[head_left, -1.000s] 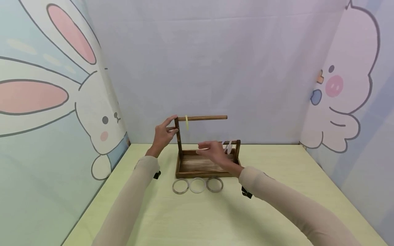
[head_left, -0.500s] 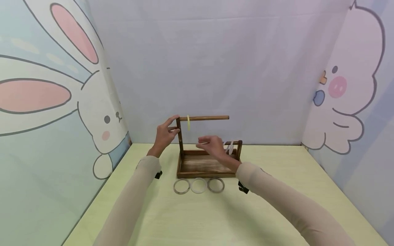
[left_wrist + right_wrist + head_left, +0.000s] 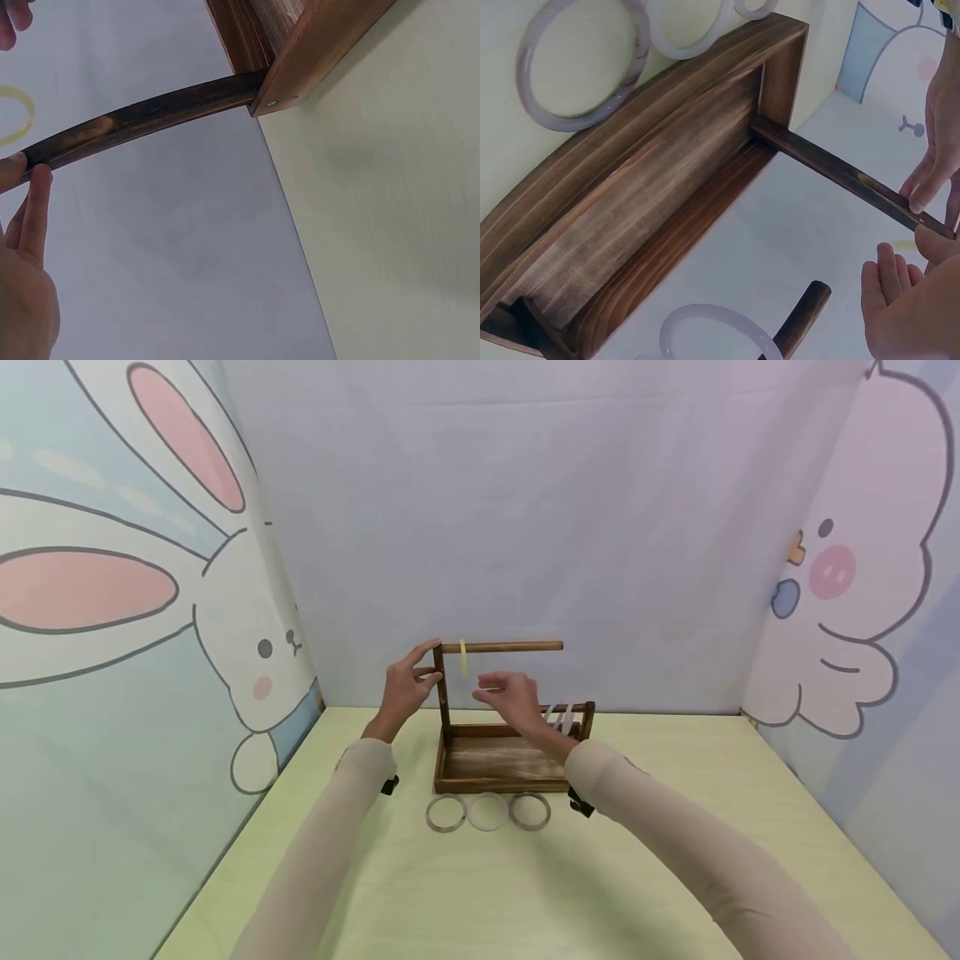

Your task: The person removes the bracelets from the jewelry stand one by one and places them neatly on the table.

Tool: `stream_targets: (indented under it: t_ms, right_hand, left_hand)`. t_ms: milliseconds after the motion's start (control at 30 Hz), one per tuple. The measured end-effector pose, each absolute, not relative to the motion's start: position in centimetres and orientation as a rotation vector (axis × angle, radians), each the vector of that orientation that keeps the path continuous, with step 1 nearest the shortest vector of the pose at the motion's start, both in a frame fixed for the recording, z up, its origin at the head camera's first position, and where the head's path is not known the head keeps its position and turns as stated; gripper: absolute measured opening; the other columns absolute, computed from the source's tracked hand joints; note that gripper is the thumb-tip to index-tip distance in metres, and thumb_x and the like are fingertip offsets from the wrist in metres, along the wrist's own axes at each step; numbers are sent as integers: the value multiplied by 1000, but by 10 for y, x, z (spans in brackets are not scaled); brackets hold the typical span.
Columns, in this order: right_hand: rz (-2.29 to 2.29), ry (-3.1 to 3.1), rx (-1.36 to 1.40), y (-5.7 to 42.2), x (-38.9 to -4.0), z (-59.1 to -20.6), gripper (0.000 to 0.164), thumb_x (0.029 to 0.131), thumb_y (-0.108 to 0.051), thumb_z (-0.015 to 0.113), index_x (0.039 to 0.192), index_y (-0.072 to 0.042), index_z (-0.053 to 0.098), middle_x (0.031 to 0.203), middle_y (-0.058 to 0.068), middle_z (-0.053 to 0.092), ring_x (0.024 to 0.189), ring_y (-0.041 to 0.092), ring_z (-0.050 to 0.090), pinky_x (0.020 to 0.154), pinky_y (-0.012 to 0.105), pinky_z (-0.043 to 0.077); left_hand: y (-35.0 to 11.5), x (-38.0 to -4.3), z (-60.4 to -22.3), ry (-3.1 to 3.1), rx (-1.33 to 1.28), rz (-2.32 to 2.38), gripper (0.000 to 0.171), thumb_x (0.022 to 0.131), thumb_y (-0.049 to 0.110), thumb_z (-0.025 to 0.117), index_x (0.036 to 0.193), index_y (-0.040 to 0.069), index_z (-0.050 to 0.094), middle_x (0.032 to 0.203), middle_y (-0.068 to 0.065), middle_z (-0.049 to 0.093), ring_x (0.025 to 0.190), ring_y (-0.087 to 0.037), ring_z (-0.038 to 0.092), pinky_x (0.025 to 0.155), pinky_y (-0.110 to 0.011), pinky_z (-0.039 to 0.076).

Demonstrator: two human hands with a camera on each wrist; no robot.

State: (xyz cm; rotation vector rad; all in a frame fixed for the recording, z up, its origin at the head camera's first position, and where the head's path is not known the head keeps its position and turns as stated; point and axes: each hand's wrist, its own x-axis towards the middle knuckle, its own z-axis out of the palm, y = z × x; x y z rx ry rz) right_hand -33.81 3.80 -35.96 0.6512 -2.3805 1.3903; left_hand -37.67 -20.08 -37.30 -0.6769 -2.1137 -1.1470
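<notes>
My left hand pinches the top of the upright post of a dark wooden stand, thumb and fingers on it. A thin yellow bangle hangs on the stand's upper bar, close to the post; in the left wrist view the yellow bangle shows partly. Just right of it and slightly lower, my right hand is raised in front of the stand with fingers extended, seemingly holding nothing. Pale bangles hang on the shorter lower bar, partly behind my right wrist.
The stand's shallow wooden tray sits on the pale yellow table. Along its front edge lie a left bangle, a whitish middle bangle and a greyish right bangle. A grey curtain is behind.
My right hand has risen from in front of the tray toward the yellow bangle. The left hand keeps its place on the post, and the head view has shifted slightly.
</notes>
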Motion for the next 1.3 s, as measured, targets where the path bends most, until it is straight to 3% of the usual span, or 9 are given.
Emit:
stream_targets:
  t_ms: [900, 1300]
  right_hand:
    - [1452, -2241, 663, 14, -351, -348, 34, 91, -12, 83, 122, 1, 75, 112, 16, 77, 98, 29, 77, 85, 42, 64]
    - [1395, -2233, 615, 4, -354, -347, 33, 92, -22, 82, 119, -3, 78, 110, 12, 78, 95, 23, 78, 82, 41, 65]
  left_hand:
    - [-202, -377, -374, -2102, -667, -1164, 69, 90, -13, 74, 148, 22, 59, 154, -7, 54, 102, -35, 75, 80, -34, 65]
    - [-200, -376, -372, -2108, -680, -1147, 68, 90, -12, 74, 148, 19, 59, 154, -8, 53, 103, -35, 75, 79, -34, 65]
